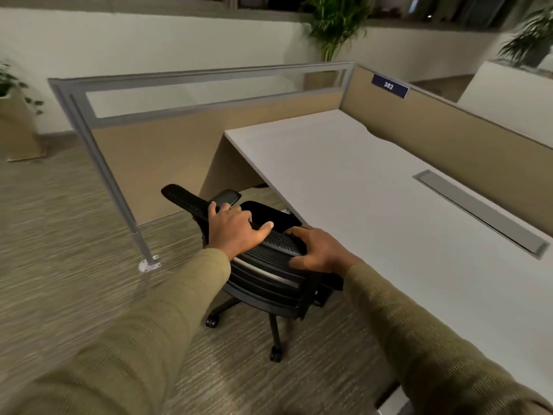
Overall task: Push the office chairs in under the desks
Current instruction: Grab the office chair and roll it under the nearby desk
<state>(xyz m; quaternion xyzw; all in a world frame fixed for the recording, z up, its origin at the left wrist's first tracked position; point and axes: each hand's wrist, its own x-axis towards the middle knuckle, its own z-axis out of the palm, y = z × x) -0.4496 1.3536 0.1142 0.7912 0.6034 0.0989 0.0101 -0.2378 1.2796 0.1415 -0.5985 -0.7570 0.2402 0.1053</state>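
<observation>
A black mesh-backed office chair point(263, 280) stands on the carpet at the left front edge of a white desk point(374, 187). Its seat reaches partly under the desktop, and one armrest shows beyond the backrest. My left hand point(235, 230) grips the top rim of the backrest, fingers curled over the far side. My right hand point(318, 250) holds the same rim further right, close to the desk edge. Two castors and legs of the chair's base show below the seat.
A tan partition with a glass strip and grey frame point(143, 244) closes the left side of the bay; its foot is bolted to the carpet. A second tan panel with a blue number plate point(389, 85) runs behind the desk. A grey cable tray point(478, 211) sits in the desktop. Potted plants stand beyond.
</observation>
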